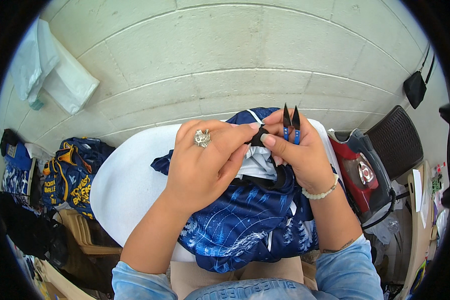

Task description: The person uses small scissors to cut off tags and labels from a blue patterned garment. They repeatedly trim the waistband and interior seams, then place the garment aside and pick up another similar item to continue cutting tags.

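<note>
A black pouch [415, 90] (hung by its strap) near a dark chair [396, 142]

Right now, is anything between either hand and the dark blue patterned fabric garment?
Nothing visible: left hand and right hand hold the garment by its black edge. Blue-handled, black-bladed snips sit in the right hand, beside it.
</note>
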Available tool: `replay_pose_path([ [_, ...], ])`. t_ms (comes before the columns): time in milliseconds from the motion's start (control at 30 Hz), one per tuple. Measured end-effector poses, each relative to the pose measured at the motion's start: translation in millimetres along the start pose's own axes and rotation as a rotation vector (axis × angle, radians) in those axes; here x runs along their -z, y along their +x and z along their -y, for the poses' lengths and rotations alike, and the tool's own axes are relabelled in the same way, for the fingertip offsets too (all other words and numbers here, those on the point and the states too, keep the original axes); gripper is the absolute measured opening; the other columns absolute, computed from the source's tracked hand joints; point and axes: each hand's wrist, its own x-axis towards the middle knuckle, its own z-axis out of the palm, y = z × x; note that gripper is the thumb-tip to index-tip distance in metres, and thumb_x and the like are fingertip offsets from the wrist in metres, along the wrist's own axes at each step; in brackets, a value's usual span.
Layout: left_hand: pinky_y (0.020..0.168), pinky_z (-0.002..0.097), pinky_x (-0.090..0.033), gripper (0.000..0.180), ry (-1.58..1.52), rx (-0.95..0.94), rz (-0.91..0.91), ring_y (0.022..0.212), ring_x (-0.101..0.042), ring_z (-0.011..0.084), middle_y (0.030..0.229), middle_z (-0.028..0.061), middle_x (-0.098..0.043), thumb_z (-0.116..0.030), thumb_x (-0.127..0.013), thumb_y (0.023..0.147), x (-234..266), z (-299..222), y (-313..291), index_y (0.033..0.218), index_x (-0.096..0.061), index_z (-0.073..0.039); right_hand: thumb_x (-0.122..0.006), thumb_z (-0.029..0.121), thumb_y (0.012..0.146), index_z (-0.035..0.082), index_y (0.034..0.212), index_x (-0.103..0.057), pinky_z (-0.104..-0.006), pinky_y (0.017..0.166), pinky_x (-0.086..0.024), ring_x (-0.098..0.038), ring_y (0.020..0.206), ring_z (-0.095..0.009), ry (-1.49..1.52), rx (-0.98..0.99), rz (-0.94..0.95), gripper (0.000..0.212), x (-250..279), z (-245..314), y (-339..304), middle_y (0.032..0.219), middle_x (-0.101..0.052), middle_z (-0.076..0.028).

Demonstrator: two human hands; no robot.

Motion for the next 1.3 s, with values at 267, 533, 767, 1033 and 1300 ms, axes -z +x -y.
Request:
replay_pose_path([
  [267, 0.083, 0.0351, -0.042, 0.051, 0.063, -0.046, -0.022, 0.083, -0.063, 0.0181, 0.082, -0.0050, -0.066, -0.002, -0.074, 0.070, -2, -2, 0, 0.119, -0.065, -0.016, -0.077, 0.005, 0.080, 0.003, 0.099, -0.060, -0.0197, 0.053, -0.045, -0.056, 0.065, -0.005, -0.225, 0.173, -0.105, 0.025, -11, 1, -10, 0.085, -0.065, -0.003],
  [533, 0.085, 0.0325, -0.044, 0.058, -0.155, 0.215, -0.039, 0.082, -0.062, 0.0167, 0.083, 0.0007, -0.064, 0.005, -0.068, 0.073, -4, -7, -5, 0.127, -0.053, -0.010, -0.077, 0.006, 0.080, 0.002, 0.098, -0.061, -0.0192, 0.049, -0.043, -0.055, 0.064, -0.004, -0.254, 0.141, -0.111, 0.025, -7, 3, -9, 0.085, -0.065, -0.003],
  [767, 0.083, 0.0250, -0.044, 0.054, -0.588, 0.538, -0.012, 0.087, -0.060, 0.0112, 0.090, 0.0061, -0.066, 0.003, -0.064, 0.083, -8, 4, -6, 0.131, -0.039, -0.006, -0.076, 0.008, 0.082, 0.003, 0.101, -0.062, -0.0193, 0.060, -0.047, -0.058, 0.077, -0.005, -0.294, 0.124, -0.102, 0.025, -1, 0, -6, 0.094, -0.065, -0.003],
  [1033, 0.085, 0.0272, -0.045, 0.051, -0.731, 0.604, 0.009, 0.090, -0.059, 0.0124, 0.093, 0.0076, -0.064, 0.007, -0.061, 0.087, -9, 3, -6, 0.131, -0.038, -0.004, -0.074, 0.014, 0.085, 0.002, 0.105, -0.059, -0.0233, 0.069, -0.046, -0.054, 0.084, -0.009, -0.501, 0.329, -0.066, 0.027, -1, -3, -4, 0.095, -0.061, -0.005],
  [1300, 0.084, 0.0285, -0.046, 0.049, -0.656, 0.546, 0.045, 0.090, -0.059, 0.0139, 0.095, 0.0090, -0.063, 0.007, -0.060, 0.088, -9, 3, -9, 0.130, -0.038, -0.004, -0.071, 0.014, 0.085, 0.000, 0.103, -0.060, -0.0249, 0.070, -0.043, -0.050, 0.077, -0.012, -0.730, 0.368, -0.014, 0.025, 16, 15, -13, 0.090, -0.058, -0.005],
])
